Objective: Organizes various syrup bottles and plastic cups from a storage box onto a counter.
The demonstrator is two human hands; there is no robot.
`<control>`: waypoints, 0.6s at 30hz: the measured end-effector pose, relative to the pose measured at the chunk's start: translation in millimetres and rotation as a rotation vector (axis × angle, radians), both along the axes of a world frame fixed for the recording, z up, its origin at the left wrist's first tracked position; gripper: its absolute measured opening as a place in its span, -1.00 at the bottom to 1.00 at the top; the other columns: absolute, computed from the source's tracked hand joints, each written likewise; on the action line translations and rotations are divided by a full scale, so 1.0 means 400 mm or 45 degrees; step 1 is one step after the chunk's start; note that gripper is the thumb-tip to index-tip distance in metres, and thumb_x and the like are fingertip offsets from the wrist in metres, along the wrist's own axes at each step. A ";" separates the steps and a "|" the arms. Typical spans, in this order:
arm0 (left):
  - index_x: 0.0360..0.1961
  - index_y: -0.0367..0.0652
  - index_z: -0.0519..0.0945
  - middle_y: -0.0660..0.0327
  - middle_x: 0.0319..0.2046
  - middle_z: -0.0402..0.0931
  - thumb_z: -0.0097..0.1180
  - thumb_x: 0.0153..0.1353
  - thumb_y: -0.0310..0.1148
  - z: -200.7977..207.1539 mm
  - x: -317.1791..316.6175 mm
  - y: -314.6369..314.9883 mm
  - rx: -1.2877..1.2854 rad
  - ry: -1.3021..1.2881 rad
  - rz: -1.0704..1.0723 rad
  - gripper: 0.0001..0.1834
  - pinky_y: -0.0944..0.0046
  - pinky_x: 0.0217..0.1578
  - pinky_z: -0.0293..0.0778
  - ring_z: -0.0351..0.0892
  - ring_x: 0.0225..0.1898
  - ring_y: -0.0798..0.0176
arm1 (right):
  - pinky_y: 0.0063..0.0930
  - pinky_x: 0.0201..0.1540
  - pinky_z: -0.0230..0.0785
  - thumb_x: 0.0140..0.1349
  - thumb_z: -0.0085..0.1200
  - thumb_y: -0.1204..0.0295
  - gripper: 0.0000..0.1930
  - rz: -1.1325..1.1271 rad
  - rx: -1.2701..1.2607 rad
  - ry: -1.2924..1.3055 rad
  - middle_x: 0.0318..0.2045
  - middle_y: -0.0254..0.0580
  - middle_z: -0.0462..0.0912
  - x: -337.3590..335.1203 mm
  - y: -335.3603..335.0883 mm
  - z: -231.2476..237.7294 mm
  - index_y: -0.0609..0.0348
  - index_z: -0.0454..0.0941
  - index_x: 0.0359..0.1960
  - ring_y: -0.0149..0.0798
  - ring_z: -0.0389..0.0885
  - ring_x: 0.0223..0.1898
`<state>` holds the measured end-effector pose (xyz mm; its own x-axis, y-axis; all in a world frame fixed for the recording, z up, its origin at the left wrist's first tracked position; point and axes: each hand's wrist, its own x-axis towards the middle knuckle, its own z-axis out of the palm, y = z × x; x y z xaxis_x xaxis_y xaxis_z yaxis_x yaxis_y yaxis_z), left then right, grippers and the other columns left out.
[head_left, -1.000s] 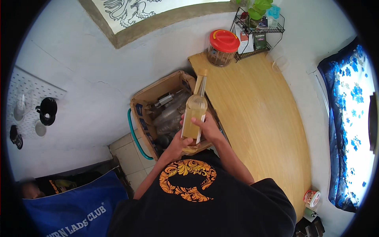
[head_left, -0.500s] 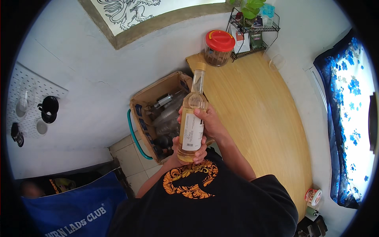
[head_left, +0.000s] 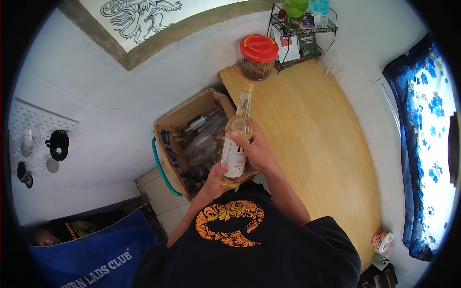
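Observation:
A clear glass bottle (head_left: 234, 156) of pale yellow liquid, with a white label and a yellowish cap, is held tilted in front of my chest, its neck pointing away from me. My left hand (head_left: 214, 180) grips it low, near the base, thumb against the label. Higher up, my right hand (head_left: 257, 146) wraps round the bottle's shoulder, its thumb lying across the glass. Just beyond and to the left stands a cardboard box (head_left: 168, 115) holding several clear plastic bottles (head_left: 204, 141); my hands and the held bottle hide part of it.
A wooden table (head_left: 307, 144) extends to the right. On its far end are a red-lidded jar (head_left: 258, 55) and a black wire rack (head_left: 305, 31). A teal handle (head_left: 161, 168) curves beside the box. A pegboard with cups (head_left: 57, 144) hangs at left, above a blue cloth (head_left: 96, 254).
The bottle has been turned about its length, so another side of its label faces me. My left hand has shifted to its left side, thumb now on the label. The view has moved slightly.

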<state>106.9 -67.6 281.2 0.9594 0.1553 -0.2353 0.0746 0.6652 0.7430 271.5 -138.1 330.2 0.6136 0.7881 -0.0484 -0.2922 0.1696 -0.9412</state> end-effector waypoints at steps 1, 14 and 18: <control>0.21 -0.29 0.29 0.02 -0.08 0.48 -0.16 0.24 0.39 0.001 0.001 -0.002 -0.090 0.021 -0.061 -0.09 0.16 -0.14 0.54 0.56 -0.12 0.12 | -0.45 -0.08 0.49 0.31 0.14 0.31 -0.58 0.006 0.000 0.010 -0.16 -0.21 0.55 0.010 -0.003 0.007 0.21 0.34 0.11 -0.36 0.61 -0.16; 0.16 -0.29 0.30 0.07 -0.26 0.40 -0.14 0.16 0.46 -0.029 0.037 -0.085 -1.221 -0.219 -0.330 -0.05 0.24 -0.26 0.40 0.39 -0.27 0.17 | -0.46 -0.01 0.43 0.46 -0.11 0.23 -0.65 0.214 0.013 0.139 -0.13 -0.23 0.58 0.078 -0.045 -0.009 0.18 0.35 0.14 -0.40 0.56 -0.09; 0.08 -0.31 0.31 0.12 -0.35 0.36 -0.09 0.12 0.48 -0.021 0.017 -0.087 -1.216 -0.145 -0.411 -0.04 0.28 -0.37 0.38 0.35 -0.36 0.24 | -0.37 0.01 0.46 0.47 -0.16 0.17 -0.61 0.185 0.168 0.328 -0.10 -0.12 0.58 0.050 -0.069 -0.005 0.22 0.36 0.10 -0.27 0.59 -0.07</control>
<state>113.7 -102.5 272.6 0.9467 -0.3207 -0.0302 0.3178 0.9452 -0.0750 291.5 -165.8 328.1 0.4753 0.8763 -0.0792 -0.5483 0.2246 -0.8056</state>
